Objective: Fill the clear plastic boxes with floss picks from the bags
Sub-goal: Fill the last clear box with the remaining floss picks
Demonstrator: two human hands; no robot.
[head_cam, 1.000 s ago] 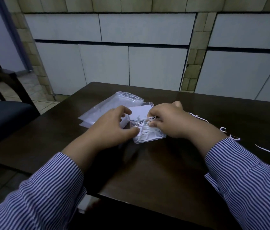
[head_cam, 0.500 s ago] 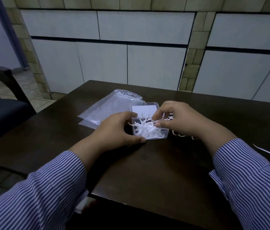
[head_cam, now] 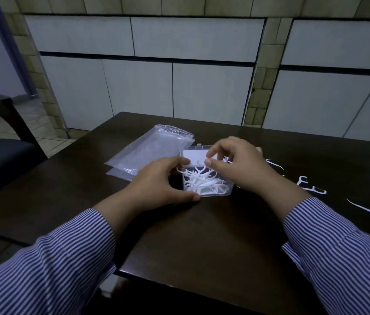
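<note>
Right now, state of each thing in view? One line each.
clear plastic box: lid open, partly filled with floss picks
left hand: gripping the box's left side
right hand: pinching a floss pick over the box
plastic bags: flat, stacked
loose floss picks: scattered on table

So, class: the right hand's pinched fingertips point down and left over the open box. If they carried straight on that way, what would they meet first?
Most likely the pile of floss picks inside the clear box. The right hand hovers just above them; depth is unclear, so the left hand steadying the box could come first.
</note>
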